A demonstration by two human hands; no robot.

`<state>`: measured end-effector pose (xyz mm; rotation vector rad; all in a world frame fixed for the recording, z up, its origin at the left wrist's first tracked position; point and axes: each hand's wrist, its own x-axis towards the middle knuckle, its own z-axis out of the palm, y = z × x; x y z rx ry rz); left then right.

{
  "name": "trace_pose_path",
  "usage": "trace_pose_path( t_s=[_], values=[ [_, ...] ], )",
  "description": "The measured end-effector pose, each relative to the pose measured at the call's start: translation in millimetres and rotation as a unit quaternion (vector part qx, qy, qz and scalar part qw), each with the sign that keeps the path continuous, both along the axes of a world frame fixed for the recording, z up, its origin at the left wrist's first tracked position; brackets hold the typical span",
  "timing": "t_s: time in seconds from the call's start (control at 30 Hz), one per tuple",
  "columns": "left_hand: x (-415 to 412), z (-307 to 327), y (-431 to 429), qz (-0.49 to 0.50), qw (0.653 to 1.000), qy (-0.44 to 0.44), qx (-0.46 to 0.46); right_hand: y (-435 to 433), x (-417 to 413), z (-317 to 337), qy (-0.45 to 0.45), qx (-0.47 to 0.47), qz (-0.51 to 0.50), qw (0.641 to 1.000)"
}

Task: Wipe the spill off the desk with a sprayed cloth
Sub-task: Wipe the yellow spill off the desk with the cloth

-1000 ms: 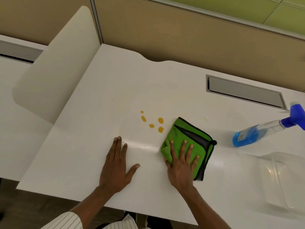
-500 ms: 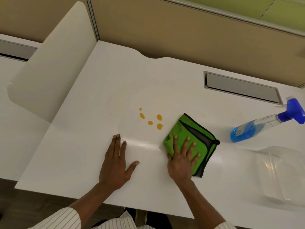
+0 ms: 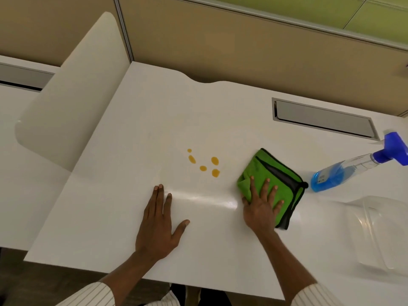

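Several small orange drops of the spill (image 3: pixel 204 161) lie near the middle of the white desk (image 3: pixel 154 120). Just right of them is a folded green cloth (image 3: pixel 280 177) with black trim. My right hand (image 3: pixel 261 206) presses flat on the cloth's near-left part, fingers spread, thumb at its left edge. My left hand (image 3: pixel 157 226) lies palm down and empty on the bare desk, below and left of the drops. A spray bottle (image 3: pixel 344 171) of blue liquid with a blue trigger head leans at the right, beyond the cloth.
A clear plastic container (image 3: pixel 379 235) sits at the desk's near right. A grey cable hatch (image 3: pixel 322 118) is set into the desk at the back right. A white divider panel (image 3: pixel 70 96) rises along the left side, and beige partition walls stand behind.
My right hand has slid the green cloth a little to the right, opening a gap between it and the drops. My left hand has stayed where it was.
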<state>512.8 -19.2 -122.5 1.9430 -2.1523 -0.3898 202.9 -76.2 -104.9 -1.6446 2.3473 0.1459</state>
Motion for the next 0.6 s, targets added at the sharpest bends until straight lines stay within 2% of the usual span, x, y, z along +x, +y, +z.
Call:
trace_pose_path(
  t_s=[0.2,0.37,0.47,0.6],
  values=[
    [-1.0,-0.2,-1.7,-0.001,1.0,-0.009,-0.011,49.2,11.0,-9.6,0.02,-0.047,0.097,0.994],
    [-2.6,1.4,-1.7,0.003,1.0,-0.004,-0.007,-20.0,-27.3,-7.9,0.021,-0.033,0.073,0.997],
    [-2.3,2.1,-0.4,0.007,1.0,-0.006,-0.013,-73.8,-39.7,0.8,0.001,0.014,0.053,0.998],
    [-2.3,2.7,0.1,0.007,1.0,-0.008,-0.019,-93.9,-38.4,7.6,-0.008,0.034,0.057,0.998]
  ],
)
